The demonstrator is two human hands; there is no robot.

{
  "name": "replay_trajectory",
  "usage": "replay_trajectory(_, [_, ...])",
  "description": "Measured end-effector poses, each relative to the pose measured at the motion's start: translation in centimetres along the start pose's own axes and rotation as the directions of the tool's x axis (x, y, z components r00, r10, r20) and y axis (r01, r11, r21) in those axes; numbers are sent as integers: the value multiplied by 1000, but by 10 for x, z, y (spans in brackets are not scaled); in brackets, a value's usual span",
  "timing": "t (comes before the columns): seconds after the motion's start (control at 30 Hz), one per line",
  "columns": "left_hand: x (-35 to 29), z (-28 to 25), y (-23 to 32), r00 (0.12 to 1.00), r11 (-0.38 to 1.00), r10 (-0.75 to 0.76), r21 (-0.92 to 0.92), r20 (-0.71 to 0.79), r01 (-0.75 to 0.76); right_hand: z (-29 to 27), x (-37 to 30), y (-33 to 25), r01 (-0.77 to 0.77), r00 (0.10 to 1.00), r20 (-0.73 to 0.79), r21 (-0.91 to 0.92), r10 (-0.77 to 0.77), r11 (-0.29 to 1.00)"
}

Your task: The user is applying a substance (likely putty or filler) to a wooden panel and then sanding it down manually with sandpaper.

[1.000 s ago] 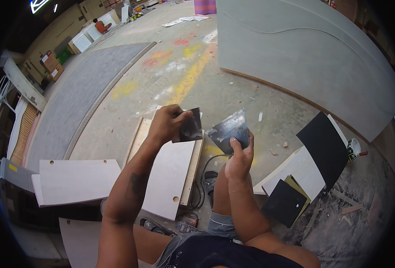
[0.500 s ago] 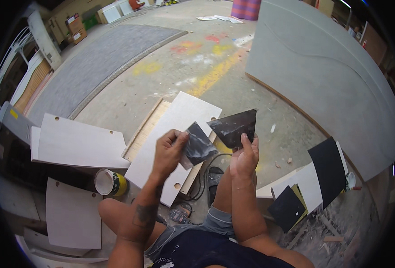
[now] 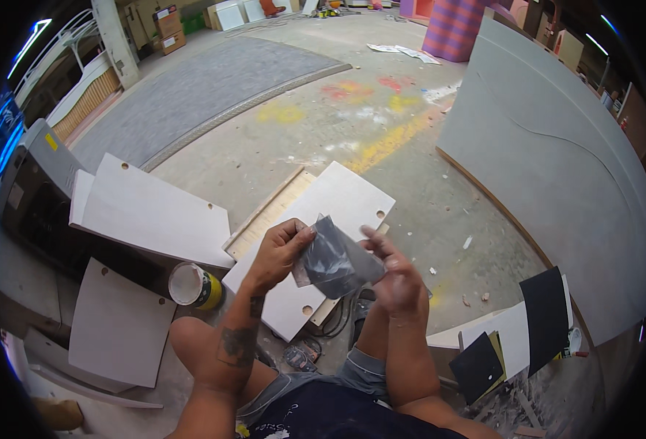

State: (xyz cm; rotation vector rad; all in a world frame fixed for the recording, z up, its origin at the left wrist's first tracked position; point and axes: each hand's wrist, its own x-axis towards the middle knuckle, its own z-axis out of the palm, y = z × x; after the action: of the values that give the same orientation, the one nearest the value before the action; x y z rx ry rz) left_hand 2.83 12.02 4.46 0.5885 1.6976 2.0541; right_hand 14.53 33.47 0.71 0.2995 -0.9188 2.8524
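My left hand (image 3: 282,252) pinches a thin dark sheet (image 3: 326,256) by its left side, thumb on top. White smears streak its face, and a second layer seems to overlap it. My right hand (image 3: 399,282) is at the sheet's right end, blurred by motion. Its forefinger sticks out, and the sheet's tip reaches its palm; whether it grips the sheet I cannot tell. Below both hands a white panel (image 3: 345,190) with round holes lies slanted over a wooden-edged piece (image 3: 272,212).
Left of my knee stands an open can (image 3: 195,285), near more white panels (image 3: 155,208). On the right, black sheets (image 3: 546,318) lie on a white board. A large grey panel (image 3: 542,146) leans at far right. A cable (image 3: 337,325) curls near my feet.
The two dark sheets, held apart before, have come together in front of me. My right hand has moved in and turned, its fingers now blurred. The view has shifted.
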Motion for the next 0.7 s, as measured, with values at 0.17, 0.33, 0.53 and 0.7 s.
replay_trajectory(0.17, [-12,-24,37,941,940,-238,300,242,160,10,3,-10,-388,915,-71,-425,398,818])
replay_trajectory(0.33, [-17,-15,37,959,909,-166,413,227,60,14,-2,23,-473,847,50,-381,529,794])
replay_trajectory(0.53, [-29,-11,29,996,796,24,605,-88,35,11,-1,37,-215,972,-21,-497,236,841])
replay_trajectory(0.7, [-31,3,12,988,777,75,628,-138,29,19,-2,45,-144,989,-49,-459,137,877])
